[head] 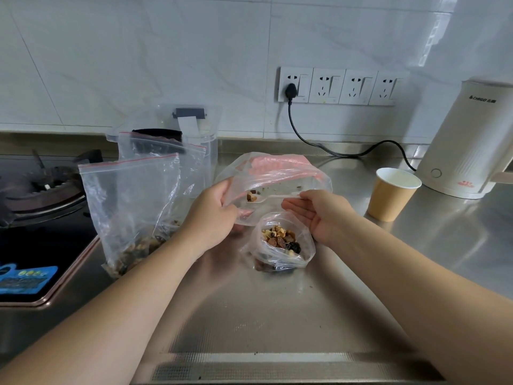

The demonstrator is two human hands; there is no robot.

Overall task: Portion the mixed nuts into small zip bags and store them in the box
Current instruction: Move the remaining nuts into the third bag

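A large clear bag with a pink band [280, 173] is held tilted above the steel counter [277, 315]; few nuts remain in it. My left hand [213, 215] grips its near left edge. My right hand [319, 215] is at the bag's mouth, thumb and fingers on the handle of a white spoon [270, 196] that carries some nuts inside the bag. Just below, a small zip bag [280, 243] stands open on the counter, partly filled with mixed nuts. Filled zip bags [130, 212] lean at the left against a clear plastic box [198, 151] with its lid up.
A paper cup [391, 193] stands right of my hands, with a white kettle [466, 140] behind it. The kettle's black cable [311, 143] runs to the wall sockets. A gas stove [41, 195] fills the left side.
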